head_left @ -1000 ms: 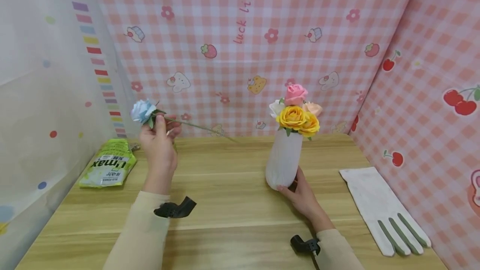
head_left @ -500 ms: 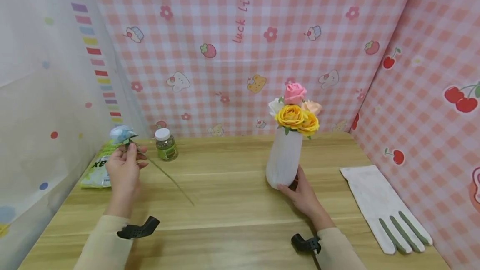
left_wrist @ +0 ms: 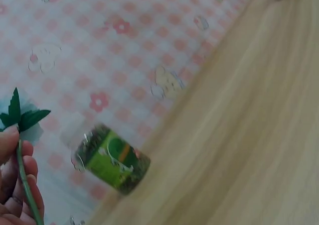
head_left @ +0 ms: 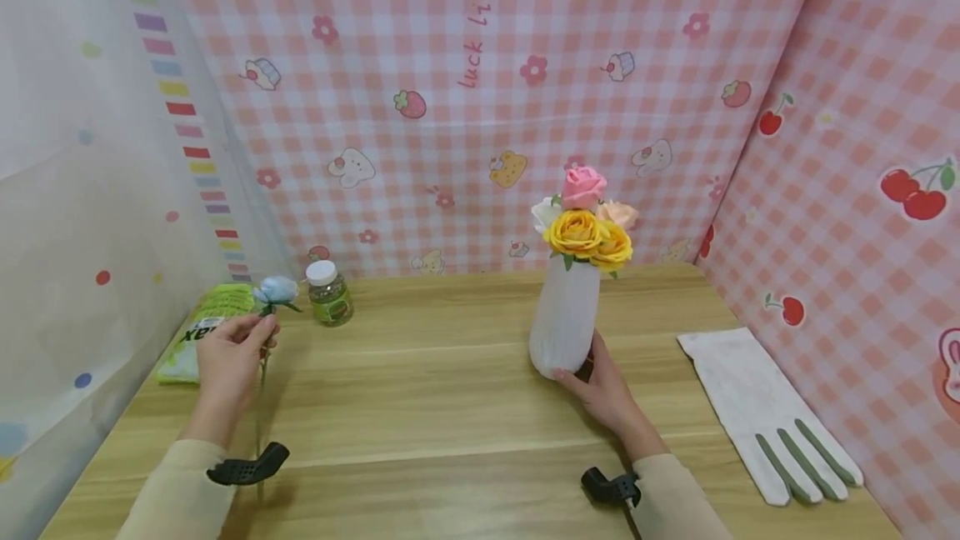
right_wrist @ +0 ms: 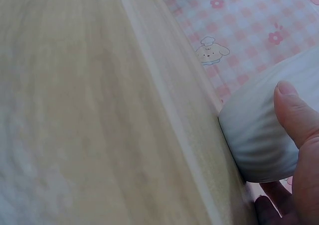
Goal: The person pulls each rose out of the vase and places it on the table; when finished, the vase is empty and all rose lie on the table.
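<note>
In the head view my left hand pinches an artificial blue rose by its stem, just under the bloom. The bloom points up and the thin stem hangs down past the wrist. In the left wrist view, thumb and fingers close round the green stem below its leaves. My right hand grips a white vase low at its base, thumb on the front, and the vase leans slightly right. It holds a pink rose, yellow roses, a white bloom and a peach one.
A lidded jar stands at the table's back edge, right of the blue rose. Behind my left hand lies a green snack bag, partly covered. A white glove with grey-green stripes lies at the right. Checked cloth hangs behind the table.
My left hand has moved left and down with the blue rose, uncovering the jar. The stem has swung from pointing right to hanging downward. My right hand and the vase stay in place.
</note>
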A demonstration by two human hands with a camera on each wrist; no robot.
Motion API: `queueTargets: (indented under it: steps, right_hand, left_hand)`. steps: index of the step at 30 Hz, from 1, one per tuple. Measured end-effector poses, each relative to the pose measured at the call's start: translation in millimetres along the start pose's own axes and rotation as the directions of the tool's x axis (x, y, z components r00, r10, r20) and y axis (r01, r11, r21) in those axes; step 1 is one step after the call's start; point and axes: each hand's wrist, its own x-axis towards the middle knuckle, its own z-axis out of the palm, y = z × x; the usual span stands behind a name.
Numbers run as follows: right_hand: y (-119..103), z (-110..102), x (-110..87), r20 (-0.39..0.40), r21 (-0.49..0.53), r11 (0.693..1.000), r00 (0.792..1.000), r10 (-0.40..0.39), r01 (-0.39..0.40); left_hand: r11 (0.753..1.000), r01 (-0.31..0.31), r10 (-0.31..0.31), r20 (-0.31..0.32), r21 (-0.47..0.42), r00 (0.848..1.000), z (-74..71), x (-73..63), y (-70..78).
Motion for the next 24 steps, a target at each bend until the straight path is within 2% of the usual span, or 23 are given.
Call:
queueTargets:
  steps: [2, 5, 10, 12, 16, 20, 24]
  right_hand:
    - [-9.3, -0.8, -1.9, 0.005, -0.007, 1.0, 1.0, -0.015, 0.015]
    - [-23.7, -2.3, -5.1, 0.011, 0.0, 1.0, 1.0, -0.017, 0.017]
    - [-36.3, -4.3, -8.2, 0.02, 0.002, 1.0, 1.0, 0.021, -0.021]
    - [-37.1, -4.4, -8.5, 0.021, 0.003, 1.0, 0.999, 0.027, -0.027]
    - [-32.3, -3.4, -7.3, 0.018, -0.009, 1.0, 1.0, 0.008, -0.008]
    - [-13.3, -0.7, -3.2, 0.006, -0.019, 1.0, 1.0, -0.001, 0.001]
    - [3.5, 1.0, 0.3, -0.005, -0.025, 1.0, 1.0, 0.006, -0.006]
  left_hand:
    - [1.0, -0.007, 0.007, 0.007, 0.021, 1.0, -3.6, 1.5, -7.1]
    - [0.993, -0.031, 0.025, 0.053, 0.112, 0.998, -8.6, 3.0, -16.7]
    - [0.952, -0.062, 0.01, 0.172, 0.298, 0.985, -16.1, 4.1, -30.7]
    - [0.935, -0.064, -0.006, 0.195, 0.348, 0.981, -18.5, 4.0, -36.2]
    - [0.903, -0.056, -0.016, 0.165, 0.426, 0.986, -22.6, 2.3, -47.3]
    - [0.868, -0.07, 0.009, 0.124, 0.492, 0.992, -26.0, 0.1, -57.6]
    - [0.834, -0.081, 0.006, 0.137, 0.546, 0.991, -28.6, -1.9, -65.1]
